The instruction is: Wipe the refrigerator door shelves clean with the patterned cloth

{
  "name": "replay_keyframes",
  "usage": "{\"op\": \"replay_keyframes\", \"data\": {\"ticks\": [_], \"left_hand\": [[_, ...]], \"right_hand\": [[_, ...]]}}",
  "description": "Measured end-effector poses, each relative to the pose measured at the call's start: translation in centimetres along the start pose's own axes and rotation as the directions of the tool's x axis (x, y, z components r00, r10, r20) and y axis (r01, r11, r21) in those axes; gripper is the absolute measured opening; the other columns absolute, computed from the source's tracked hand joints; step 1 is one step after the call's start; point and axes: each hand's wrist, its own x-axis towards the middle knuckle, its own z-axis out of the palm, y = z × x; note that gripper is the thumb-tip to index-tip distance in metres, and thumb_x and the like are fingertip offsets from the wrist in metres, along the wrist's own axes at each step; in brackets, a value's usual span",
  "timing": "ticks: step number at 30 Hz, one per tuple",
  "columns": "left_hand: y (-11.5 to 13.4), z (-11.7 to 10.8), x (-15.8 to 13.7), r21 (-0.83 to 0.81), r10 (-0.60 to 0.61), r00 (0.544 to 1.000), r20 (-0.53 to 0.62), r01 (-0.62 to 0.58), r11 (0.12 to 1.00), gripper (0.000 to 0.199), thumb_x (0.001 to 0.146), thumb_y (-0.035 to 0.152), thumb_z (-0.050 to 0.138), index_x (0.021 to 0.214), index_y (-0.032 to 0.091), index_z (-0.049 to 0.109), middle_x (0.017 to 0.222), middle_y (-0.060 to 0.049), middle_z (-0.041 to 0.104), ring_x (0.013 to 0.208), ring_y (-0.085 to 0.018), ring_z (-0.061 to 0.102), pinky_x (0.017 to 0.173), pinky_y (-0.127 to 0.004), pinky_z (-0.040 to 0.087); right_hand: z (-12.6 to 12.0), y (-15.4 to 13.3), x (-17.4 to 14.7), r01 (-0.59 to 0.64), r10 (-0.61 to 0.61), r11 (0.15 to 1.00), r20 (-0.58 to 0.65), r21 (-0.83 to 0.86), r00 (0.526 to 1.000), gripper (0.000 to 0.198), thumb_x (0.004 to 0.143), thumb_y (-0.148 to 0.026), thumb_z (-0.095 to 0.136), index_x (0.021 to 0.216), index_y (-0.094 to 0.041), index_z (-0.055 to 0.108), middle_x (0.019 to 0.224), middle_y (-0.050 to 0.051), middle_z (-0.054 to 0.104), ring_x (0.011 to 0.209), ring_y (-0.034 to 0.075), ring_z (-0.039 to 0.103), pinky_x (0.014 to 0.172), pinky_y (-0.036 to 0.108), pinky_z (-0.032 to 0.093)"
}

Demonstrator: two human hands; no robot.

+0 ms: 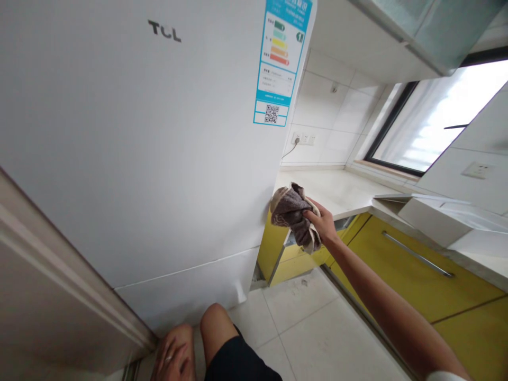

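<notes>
Down low, the left hand (174, 360) rests flat on the bare knee (216, 328), fingers spread, gripping nothing. Further out, the right hand (323, 222) clenches a crumpled brown cloth (291, 211) and presses it against the right edge of the white fridge (138, 159). Beyond lie the pale countertop (337, 188), yellow cabinets (397, 264) and the bright window (436, 121).

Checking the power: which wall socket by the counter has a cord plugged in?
The leftmost socket of the row on the tiled wall beside the fridge; a cord hangs from it. The sockets next to it look empty.
</notes>
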Motion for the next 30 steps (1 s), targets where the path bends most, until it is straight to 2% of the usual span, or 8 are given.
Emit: {"op": "replay_keyframes", "data": {"ticks": [4,8,11,14,18,22,26,30], "left_hand": [[4.4,-1.8,0.6,-0.304,-0.107,0.993,0.052,0.118,0.945,0.037,0.066,0.050,0.063,0.087,0.027,0.082,0.112,-0.012,0.084,0.122,-0.042,0.072,0.117,-0.063,0.051],[13.4,-6.0,0.7,-0.698,-0.229,0.968,0.104,0.236,0.677,0.064,0.070,0.066,0.065,0.110,0.018,0.076,0.126,-0.021,0.078,0.127,-0.041,0.070,0.117,-0.060,0.052],[20.4,-10.8,-0.3,-0.844,-0.241,0.970,-0.003,0.127,0.522,0.063,0.080,0.066,0.067,0.123,0.020,0.070,0.138,-0.019,0.072,0.133,-0.036,0.066,0.120,-0.059,0.048],[24.9,-15.4,-1.2,-0.916,-0.241,0.962,-0.125,-0.019,0.400,0.052,0.087,0.055,0.069,0.129,0.024,0.065,0.144,-0.016,0.068,0.135,-0.030,0.064,0.118,-0.051,0.051],[26.3,-18.4,-1.5,-0.926,-0.139,0.974,-0.178,-0.117,0.359,0.061,0.090,0.051,0.069,0.145,0.028,0.053,0.158,-0.013,0.056,0.146,-0.029,0.054,0.121,-0.048,0.048],[25.8,-18.4,-2.2,-0.922,-0.176,0.969,-0.176,-0.100,0.374,0.072,0.088,0.048,0.072,0.151,0.030,0.044,0.159,-0.013,0.054,0.143,-0.028,0.057,0.123,-0.048,0.045],[25.3,-18.2,-2.7,-0.928,-0.334,0.915,-0.228,-0.099,0.360,0.077,0.084,0.049,0.077,0.151,0.029,0.044,0.153,-0.015,0.058,0.137,-0.026,0.060,0.115,-0.042,0.050],[24.0,-20.0,-2.0,-0.980,-0.298,0.952,-0.074,-0.015,0.198,0.056,0.078,0.055,0.081,0.119,0.020,0.067,0.115,-0.011,0.078,0.106,-0.023,0.073,0.098,-0.034,0.056]], "right_hand": [[0.2,-3.9,-5.2,-0.115,0.115,0.961,0.018,0.250,0.993,0.066,0.064,-0.045,0.084,0.126,-0.023,0.078,0.128,0.005,0.077,0.123,0.034,0.067,0.115,0.052,0.047],[2.1,-6.0,-10.1,-0.184,0.164,0.923,0.086,0.338,0.983,0.062,0.063,-0.045,0.086,0.122,-0.025,0.079,0.126,0.006,0.078,0.122,0.036,0.068,0.113,0.054,0.049],[4.1,-6.7,-13.2,-0.140,0.108,0.950,0.128,0.280,0.986,0.054,0.066,-0.042,0.085,0.118,-0.026,0.082,0.130,0.007,0.076,0.130,0.036,0.065,0.119,0.054,0.044],[6.0,-7.4,-15.8,-0.106,0.058,0.966,0.200,0.236,0.978,0.051,0.071,-0.037,0.080,0.122,-0.028,0.081,0.131,0.006,0.075,0.129,0.034,0.066,0.119,0.054,0.044],[7.6,-8.7,-18.5,-0.045,-0.049,0.963,0.338,0.266,0.940,0.047,0.075,-0.032,0.077,0.122,-0.030,0.080,0.132,0.005,0.075,0.126,0.030,0.068,0.115,0.049,0.049],[8.9,-10.2,-20.0,-0.067,-0.043,0.962,0.387,0.266,0.921,0.045,0.076,-0.033,0.080,0.122,-0.032,0.080,0.132,0.004,0.075,0.124,0.029,0.069,0.113,0.047,0.051],[10.0,-11.6,-20.7,-0.224,0.071,0.931,0.460,0.288,0.885,0.050,0.073,-0.038,0.083,0.122,-0.031,0.080,0.133,0.004,0.075,0.127,0.032,0.067,0.116,0.050,0.047],[10.6,-12.6,-21.1,-0.445,0.185,0.836,0.597,0.322,0.781,0.056,0.066,-0.041,0.087,0.120,-0.027,0.081,0.128,0.005,0.077,0.124,0.034,0.067,0.114,0.050,0.047]]}}
